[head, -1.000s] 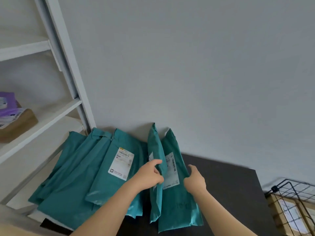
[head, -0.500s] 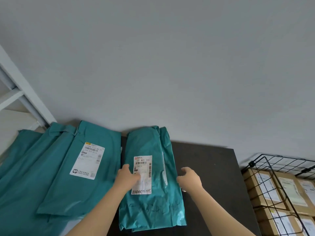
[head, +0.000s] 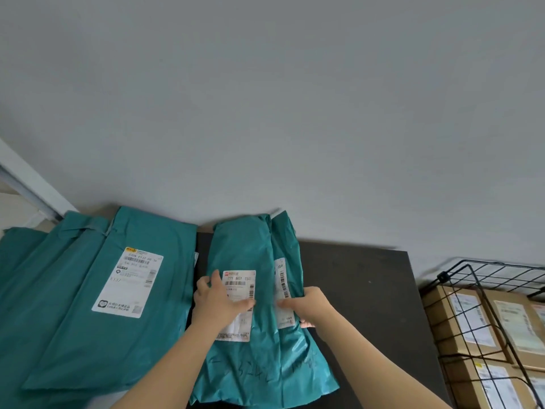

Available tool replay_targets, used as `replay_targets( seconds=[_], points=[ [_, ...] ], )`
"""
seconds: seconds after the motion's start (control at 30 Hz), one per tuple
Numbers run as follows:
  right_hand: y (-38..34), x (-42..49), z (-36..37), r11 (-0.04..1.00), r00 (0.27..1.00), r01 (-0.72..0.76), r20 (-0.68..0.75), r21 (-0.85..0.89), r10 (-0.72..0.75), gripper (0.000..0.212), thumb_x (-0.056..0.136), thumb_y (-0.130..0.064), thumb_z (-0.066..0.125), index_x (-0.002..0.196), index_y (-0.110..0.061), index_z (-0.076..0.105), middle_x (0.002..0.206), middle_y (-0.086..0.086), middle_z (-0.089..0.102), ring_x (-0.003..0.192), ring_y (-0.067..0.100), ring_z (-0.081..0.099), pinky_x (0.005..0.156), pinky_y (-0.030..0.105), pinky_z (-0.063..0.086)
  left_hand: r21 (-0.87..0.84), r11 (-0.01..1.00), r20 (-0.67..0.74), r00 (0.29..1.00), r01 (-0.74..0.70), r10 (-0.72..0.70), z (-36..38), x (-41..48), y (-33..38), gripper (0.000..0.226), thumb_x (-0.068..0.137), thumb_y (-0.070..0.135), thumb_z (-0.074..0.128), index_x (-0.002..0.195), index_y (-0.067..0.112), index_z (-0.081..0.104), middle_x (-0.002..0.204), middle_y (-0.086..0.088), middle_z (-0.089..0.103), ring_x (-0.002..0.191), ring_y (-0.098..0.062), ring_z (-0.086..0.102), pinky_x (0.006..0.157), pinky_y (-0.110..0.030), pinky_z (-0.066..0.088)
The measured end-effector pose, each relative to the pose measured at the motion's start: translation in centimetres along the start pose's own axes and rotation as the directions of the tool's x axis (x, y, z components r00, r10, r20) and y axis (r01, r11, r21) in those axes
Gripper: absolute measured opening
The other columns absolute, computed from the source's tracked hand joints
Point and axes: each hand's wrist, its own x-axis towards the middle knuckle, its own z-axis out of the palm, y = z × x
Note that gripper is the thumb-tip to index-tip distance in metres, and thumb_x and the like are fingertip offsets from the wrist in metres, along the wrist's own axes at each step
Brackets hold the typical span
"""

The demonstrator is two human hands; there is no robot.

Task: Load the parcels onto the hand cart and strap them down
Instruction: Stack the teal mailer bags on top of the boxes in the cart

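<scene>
Two stacked teal plastic mailer parcels (head: 253, 252) lie on a black tabletop (head: 368, 305) at six o'clock, left hand (head: 219, 302) flat on the top label (head: 239, 279), right hand (head: 309, 304) pinching their right edge. Pickup step; next, likely a two-handed lift toward the black wire cage (head: 441, 276) at three o'clock.

On the surface (head: 362, 296) lie 2 parcels: the front parcel (head: 244, 249) overlaps the rear parcel (head: 287, 240) on its right, both tops against the wall (head: 295, 113). A pile of parcels (head: 88, 335) lies just left. Boxes (head: 442, 335) sit in a wire basket (head: 442, 276) at right.
</scene>
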Motion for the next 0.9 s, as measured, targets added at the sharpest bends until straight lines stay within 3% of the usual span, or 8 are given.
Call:
replay_targets(
  seconds=[0.17, 0.23, 0.3, 0.37, 0.4, 0.5, 0.8, 0.9],
  points=[
    [0.7, -1.2, -2.5, 0.998, 0.991, 0.025, -0.134, -0.054, -0.032, 0.01, 0.084, -0.013, 0.063, 0.094, -0.014, 0.066, 0.099, 0.005, 0.07, 0.09, 0.024, 0.067, 0.08, 0.036, 0.057, -0.052, 0.991, -0.042, 0.991, 0.122, -0.125, 1.2, -0.7, 0.8, 0.13, 0.065, 0.052, 0.079, 0.149, 0.017, -0.013, 0.152, -0.022, 0.003, 0.137, -0.042, 0.019, 0.108, -0.052, 0.029],
    [1.6, -2.5, -3.1, 0.997, 0.983, 0.012, -0.182, -0.072, -0.025, 0.016, 0.086, -0.013, 0.061, 0.101, -0.013, 0.065, 0.094, 0.001, 0.066, 0.083, 0.02, 0.064, 0.077, 0.032, 0.055, -0.056, 0.981, -0.011, 0.983, 0.184, -0.185, 1.6, -0.8, 0.5, 0.132, 0.063, 0.05, 0.081, 0.149, 0.015, -0.012, 0.149, -0.024, 0.017, 0.133, -0.041, 0.028, 0.107, -0.051, 0.032],
    [2.8, -3.9, -3.5, 0.997, 0.975, 0.002, -0.222, -0.081, -0.02, 0.019, 0.086, -0.013, 0.06, 0.104, -0.012, 0.066, 0.092, 0.0, 0.065, 0.083, 0.018, 0.063, 0.077, 0.032, 0.055, -0.157, 0.964, 0.06, 0.976, 0.217, -0.21, 2.1, -0.7, -0.2, 0.12, 0.06, 0.042, 0.086, 0.147, 0.005, 0.012, 0.14, -0.023, 0.039, 0.123, -0.039, 0.045, 0.1, -0.048, 0.041],
    [3.8, -5.3, -4.1, 0.996, 0.964, -0.001, -0.266, -0.09, -0.023, 0.021, 0.085, -0.013, 0.059, 0.104, -0.011, 0.067, 0.094, 0.002, 0.068, 0.084, 0.019, 0.064, 0.079, 0.033, 0.056, -0.356, 0.911, 0.144, 0.975, 0.209, -0.168, 2.7, -1.5, -0.2, 0.083, 0.054, 0.026, 0.09, 0.122, -0.003, 0.051, 0.119, -0.02, 0.061, 0.1, -0.035, 0.061, 0.091, -0.046, 0.05],
    [4.2, -5.9, -4.4, 0.996, 0.957, 0.0, -0.29, -0.094, -0.028, 0.021, 0.085, -0.013, 0.059, 0.104, -0.01, 0.067, 0.096, 0.002, 0.068, 0.086, 0.02, 0.065, 0.08, 0.033, 0.056, -0.428, 0.881, 0.152, 0.977, 0.202, -0.15, 2.9, -2.1, -0.1, 0.067, 0.055, 0.02, 0.089, 0.11, -0.002, 0.059, 0.11, -0.019, 0.065, 0.092, -0.034, 0.064, 0.088, -0.046, 0.052],
    [5.1, -7.9, -5.3, 0.997, 0.931, 0.017, -0.363, -0.079, -0.045, 0.019, 0.087, -0.015, 0.06, 0.104, -0.01, 0.067, 0.097, 0.002, 0.068, 0.093, 0.022, 0.067, 0.083, 0.034, 0.056, -0.587, 0.799, 0.13, 0.989, 0.135, -0.072, 2.9, -4.3, 1.3, 0.041, 0.074, 0.007, 0.077, 0.11, -0.001, 0.059, 0.104, -0.015, 0.065, 0.087, -0.03, 0.062, 0.083, -0.041, 0.051],
    [8.9, -16.7, -9.1, 0.994, 0.792, 0.102, -0.601, -0.039, -0.105, 0.021, 0.091, -0.013, 0.055, 0.108, -0.011, 0.068, 0.1, 0.005, 0.069, 0.095, 0.026, 0.066, 0.084, 0.041, 0.056, -0.723, 0.686, 0.092, 0.973, -0.079, 0.21, 2.7, -11.3, 8.4, 0.032, 0.087, 0.01, 0.064, 0.117, 0.003, 0.056, 0.109, -0.015, 0.062, 0.093, -0.029, 0.058, 0.079, -0.038, 0.046],
    [10.4, -19.4, -11.6, 0.987, 0.72, 0.154, -0.68, -0.038, -0.139, 0.02, 0.092, -0.012, 0.053, 0.106, -0.011, 0.067, 0.093, 0.005, 0.068, 0.084, 0.024, 0.064, 0.078, 0.039, 0.057, -0.755, 0.646, 0.098, 0.955, -0.111, 0.279, 4.0, -13.8, 11.1, 0.032, 0.086, 0.011, 0.065, 0.117, 0.004, 0.056, 0.108, -0.013, 0.063, 0.095, -0.029, 0.06, 0.08, -0.039, 0.047]
  ],
)
